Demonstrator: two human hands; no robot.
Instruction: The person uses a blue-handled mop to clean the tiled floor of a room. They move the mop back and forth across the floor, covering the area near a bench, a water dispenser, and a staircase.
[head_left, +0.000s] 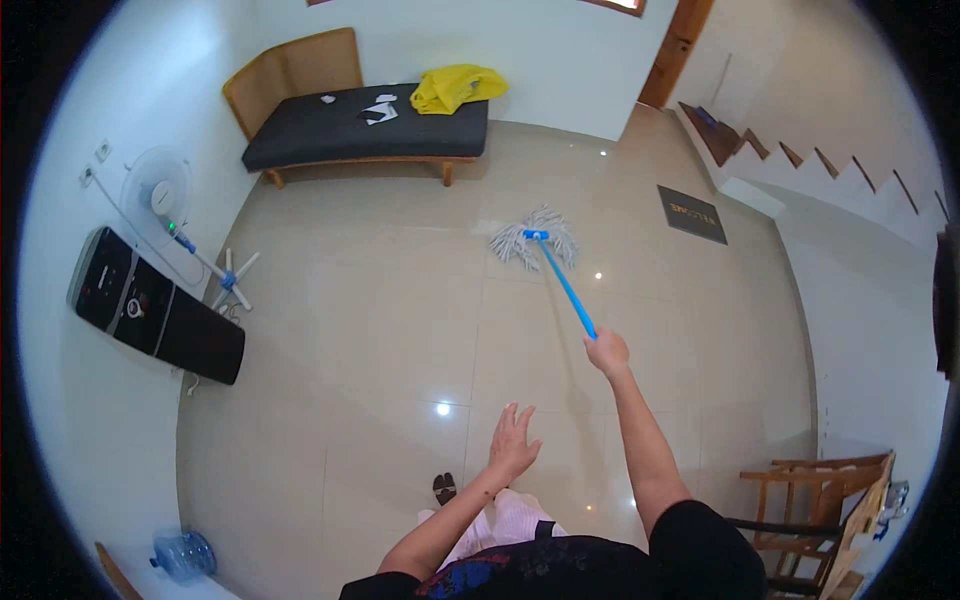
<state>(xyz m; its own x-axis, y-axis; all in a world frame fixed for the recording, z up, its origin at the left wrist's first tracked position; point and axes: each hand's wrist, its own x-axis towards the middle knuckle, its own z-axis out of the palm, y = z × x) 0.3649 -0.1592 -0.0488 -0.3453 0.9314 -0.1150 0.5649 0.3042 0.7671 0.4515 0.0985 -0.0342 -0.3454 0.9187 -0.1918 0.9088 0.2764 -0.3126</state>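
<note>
My right hand [607,352] is closed around the blue handle of a string mop [565,277], its arm stretched forward. The mop's grey-white strands [515,245] lie spread on the glossy tiled floor [380,300], below a blue clamp head. In front of my body, my left hand [514,443] hovers with its fingers apart and nothing in it. It is off the mop handle.
A dark-cushioned daybed [370,130] with a yellow cloth [458,88] stands at the far wall. On the left are a standing fan [165,200], a black water dispenser [155,310] and a water jug [183,555]. A doormat [692,213], stairs [800,165] and wooden chair [820,500] are right.
</note>
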